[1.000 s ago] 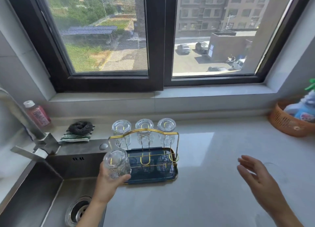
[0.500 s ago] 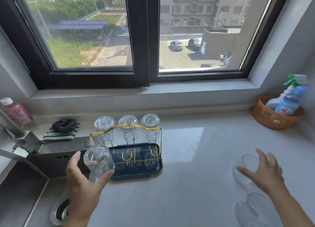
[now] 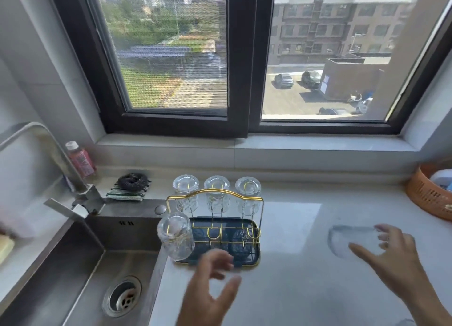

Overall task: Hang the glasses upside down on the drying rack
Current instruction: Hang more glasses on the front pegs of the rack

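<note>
1. The left hand [image 3: 210, 286] hovers over the countertop [image 3: 288, 289] just in front of the drying rack [image 3: 215, 230], fingers spread, holding nothing.
2. The right hand [image 3: 391, 254] reaches at a blurred clear glass [image 3: 352, 240] on the counter; fingers curl around its far side, but blur hides whether they grip it.
3. A ribbed clear glass [image 3: 176, 237] hangs upside down on the rack's near-left peg, beside the sink [image 3: 73, 264].
4. The rack is gold wire on a dark blue tray.
5. Three more upturned glasses [image 3: 216, 191] fill the back row.
6. A pink bottle [image 3: 80, 159] stands by the tap; its label is unreadable.
7. An orange basket [image 3: 428, 198] sits far right.
</note>
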Available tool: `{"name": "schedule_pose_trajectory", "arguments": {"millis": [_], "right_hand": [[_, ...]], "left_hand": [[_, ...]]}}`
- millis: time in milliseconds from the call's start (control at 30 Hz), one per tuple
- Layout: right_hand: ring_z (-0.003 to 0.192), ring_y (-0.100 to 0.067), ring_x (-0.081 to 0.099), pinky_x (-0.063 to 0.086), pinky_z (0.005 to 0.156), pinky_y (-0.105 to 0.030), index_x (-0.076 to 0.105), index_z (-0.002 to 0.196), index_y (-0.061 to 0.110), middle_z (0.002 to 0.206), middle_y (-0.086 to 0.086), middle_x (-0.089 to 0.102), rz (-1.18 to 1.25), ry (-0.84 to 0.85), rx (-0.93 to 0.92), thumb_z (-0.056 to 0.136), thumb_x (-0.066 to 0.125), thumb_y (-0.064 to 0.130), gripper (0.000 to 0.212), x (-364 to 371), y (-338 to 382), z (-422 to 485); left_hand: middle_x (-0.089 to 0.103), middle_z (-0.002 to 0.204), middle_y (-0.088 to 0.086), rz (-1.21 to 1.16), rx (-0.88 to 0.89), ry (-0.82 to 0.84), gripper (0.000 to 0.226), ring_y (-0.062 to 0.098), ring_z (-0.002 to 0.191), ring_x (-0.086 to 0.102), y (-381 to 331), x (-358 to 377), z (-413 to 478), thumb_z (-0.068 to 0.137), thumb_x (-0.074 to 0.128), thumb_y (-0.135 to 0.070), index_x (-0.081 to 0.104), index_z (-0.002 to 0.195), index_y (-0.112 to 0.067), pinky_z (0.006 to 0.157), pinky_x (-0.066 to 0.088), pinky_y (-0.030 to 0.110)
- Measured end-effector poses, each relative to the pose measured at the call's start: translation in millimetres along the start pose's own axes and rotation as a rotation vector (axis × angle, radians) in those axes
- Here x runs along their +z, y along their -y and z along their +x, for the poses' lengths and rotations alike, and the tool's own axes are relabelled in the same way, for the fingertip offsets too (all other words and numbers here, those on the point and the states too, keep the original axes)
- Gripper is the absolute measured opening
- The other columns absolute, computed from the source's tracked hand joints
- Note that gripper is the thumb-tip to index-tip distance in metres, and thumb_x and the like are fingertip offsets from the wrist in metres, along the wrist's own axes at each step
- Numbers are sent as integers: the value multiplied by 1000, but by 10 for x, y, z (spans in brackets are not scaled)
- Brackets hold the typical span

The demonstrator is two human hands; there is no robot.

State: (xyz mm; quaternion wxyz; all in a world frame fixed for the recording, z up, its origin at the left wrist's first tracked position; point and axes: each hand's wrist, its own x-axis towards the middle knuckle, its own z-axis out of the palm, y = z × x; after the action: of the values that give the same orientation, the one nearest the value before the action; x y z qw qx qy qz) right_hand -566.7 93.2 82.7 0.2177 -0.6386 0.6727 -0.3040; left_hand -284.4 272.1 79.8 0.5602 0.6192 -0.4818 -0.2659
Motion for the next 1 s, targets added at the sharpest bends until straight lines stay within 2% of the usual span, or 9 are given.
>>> {"name": "schedule_pose_trajectory", "arguments": {"millis": [67,200,300,367,500,633,733,833,1000], "right_hand": [[89,-24,56,48,72,-18,48,103,21,106,-11,49,379,10,-72,67,78,14,47,48,438,-169],[87,-16,60,52,64,-16,52,95,31,100,-5,62,994,350,-155,63,66,25,35,355,1224,-662],[91,-12,66,52,68,-14,52,105,24,97,-3,71,1081,550,-195,66,65,26,41,655,1525,-971],[100,-7,62,48,75,-13,52,107,29,107,2,68,958,623,-220,68,62,38,41,778,1600,-1027],[118,3,43,37,93,-16,36,116,51,128,27,38,623,598,-398,63,63,55,59,833,1735,-919],[113,10,44,36,90,-4,21,125,53,130,28,35,485,551,-565,67,76,38,80,1035,1949,-829],[107,9,44,33,88,-2,32,128,37,123,13,44,407,437,-601,69,76,29,74,1191,1982,-800],[108,-5,47,39,96,-21,32,132,24,126,4,45,406,435,-579,71,75,28,75,1296,1979,-851],[110,-12,47,38,89,-25,37,131,26,118,5,49,297,261,-671,67,75,35,75,1228,1998,-805]], "left_hand": [[68,98,4,-99,-144,188,53,6,87,64,-106,138,35,59,69,-45,53,103,-20,78,51,24],[66,114,4,-620,-296,277,96,15,104,62,-355,300,257,40,86,-50,47,120,-15,83,53,23],[70,114,6,-746,-167,217,63,19,110,63,-455,224,369,61,82,-35,59,117,-17,90,52,26],[69,115,11,-778,-215,78,67,24,110,63,-416,64,415,64,80,-20,51,123,-14,93,52,29],[65,119,3,-416,-85,-24,76,18,106,64,-258,-285,534,59,81,-20,39,121,-36,89,55,36],[57,120,-3,234,66,-62,74,21,108,56,-150,-382,696,61,79,-35,33,119,-37,90,49,41],[50,127,-5,305,-31,18,87,18,119,41,-27,-406,780,62,80,-36,26,130,-31,106,34,48],[23,152,-5,631,-128,35,103,8,137,13,211,-571,816,61,78,-43,14,140,-29,118,2,48],[-3,158,-1,629,-160,45,103,13,144,-8,558,-787,724,70,73,-39,4,144,-23,119,2,38]]}}
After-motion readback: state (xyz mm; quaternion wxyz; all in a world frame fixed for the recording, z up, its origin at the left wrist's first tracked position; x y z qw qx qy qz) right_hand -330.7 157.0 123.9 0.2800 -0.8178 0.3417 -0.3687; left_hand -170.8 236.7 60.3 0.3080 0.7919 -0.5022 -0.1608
